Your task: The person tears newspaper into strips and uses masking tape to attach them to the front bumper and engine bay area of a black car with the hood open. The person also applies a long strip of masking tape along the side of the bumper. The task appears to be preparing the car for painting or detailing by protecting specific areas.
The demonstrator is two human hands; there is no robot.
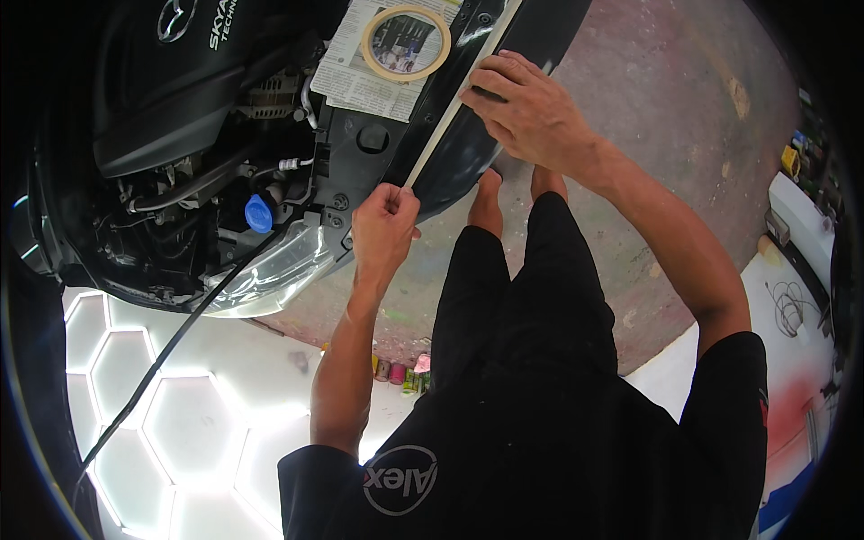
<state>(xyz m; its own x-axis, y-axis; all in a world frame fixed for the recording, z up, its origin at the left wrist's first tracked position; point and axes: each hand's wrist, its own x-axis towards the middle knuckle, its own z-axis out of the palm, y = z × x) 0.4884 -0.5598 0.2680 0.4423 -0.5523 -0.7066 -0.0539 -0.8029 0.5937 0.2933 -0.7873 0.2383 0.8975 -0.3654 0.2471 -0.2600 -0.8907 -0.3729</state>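
A narrow pale strip of masking tape runs along the front edge of a car's dark bumper. My left hand is closed at the strip's near end, pinching it beside the headlight. Farther up the strip, my right hand has its fingers bent over the tape and the bumper edge; its fingertips are partly hidden. Left of the strip, a flat ring that looks like a roll of masking tape lies on folded newspaper.
The open engine bay holds a black engine cover and a blue cap. A thin dark rod slants across the lower left. Lit hexagonal lights shine beyond it. Several small containers stand on the stained floor.
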